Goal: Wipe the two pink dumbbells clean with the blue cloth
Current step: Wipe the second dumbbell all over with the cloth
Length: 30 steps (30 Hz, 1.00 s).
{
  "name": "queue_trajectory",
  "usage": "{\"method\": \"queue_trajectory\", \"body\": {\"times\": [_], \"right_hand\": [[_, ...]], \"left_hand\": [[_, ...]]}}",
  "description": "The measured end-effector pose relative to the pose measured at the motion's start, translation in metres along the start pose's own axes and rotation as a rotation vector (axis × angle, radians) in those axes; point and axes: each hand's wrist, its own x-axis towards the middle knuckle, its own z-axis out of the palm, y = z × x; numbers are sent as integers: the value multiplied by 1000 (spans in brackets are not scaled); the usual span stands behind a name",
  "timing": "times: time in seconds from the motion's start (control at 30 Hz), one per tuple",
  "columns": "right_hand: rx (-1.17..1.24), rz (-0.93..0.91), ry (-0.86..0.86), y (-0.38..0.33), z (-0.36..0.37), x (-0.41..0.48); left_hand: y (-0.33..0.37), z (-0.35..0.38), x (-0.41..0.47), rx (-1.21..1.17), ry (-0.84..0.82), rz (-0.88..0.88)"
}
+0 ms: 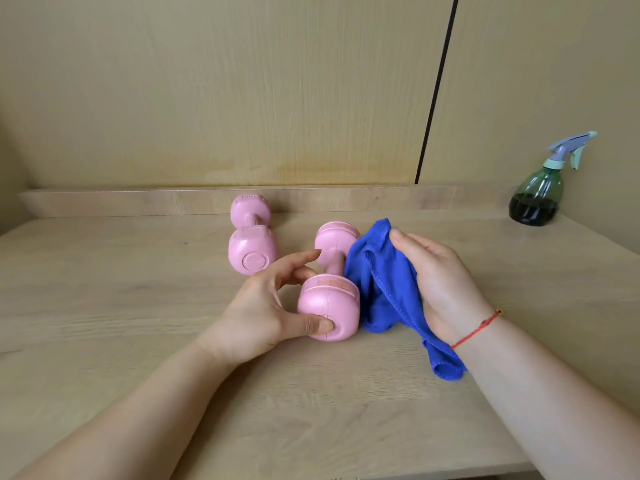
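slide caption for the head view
Left hand grips the nearer pink dumbbell; right hand holds the blue cloth beside it.

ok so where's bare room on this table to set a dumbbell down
Bare table lies left of the far dumbbell, and between the blue cloth and the spray bottle. The middle is crowded: near dumbbell, left hand, right hand.

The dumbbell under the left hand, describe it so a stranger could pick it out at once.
On the wooden table, find the blue cloth near the middle. The nearer dumbbell lies just left of it. Unlike the far dumbbell further left, it has the left hand gripping its near head.
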Motion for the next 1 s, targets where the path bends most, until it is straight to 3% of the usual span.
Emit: {"method": "queue_trajectory", "body": {"times": [0.07,0.23,0.33,0.4,0.5,0.57,0.77,0.9,1.0], "right_hand": [[22,78,45,-4,3,4],[-187,-145,323,-16,-7,19],[-192,-37,154,-18,-9,14],[-418,-106,58,-12,-3,2],[-931,-431,84,-1,3,-7],[-1014,-508,138,7,1,-3],[-625,-393,13,14,11,-14],[-106,67,-168,2,5,-23],[-50,197,-389,-6,-7,-25]], "left_hand": [[0,2,0,-15,-2,13],[-1,7,1,-34,-13,33],[-1,8,1,-35,-27,32],[1,8,1,-23,-27,34],[5,10,0,-13,-14,32],[7,11,-1,-11,-14,32],[7,12,-1,-17,-16,37],[3,10,1,-8,-22,28],[-1,7,2,14,-28,24]]}}
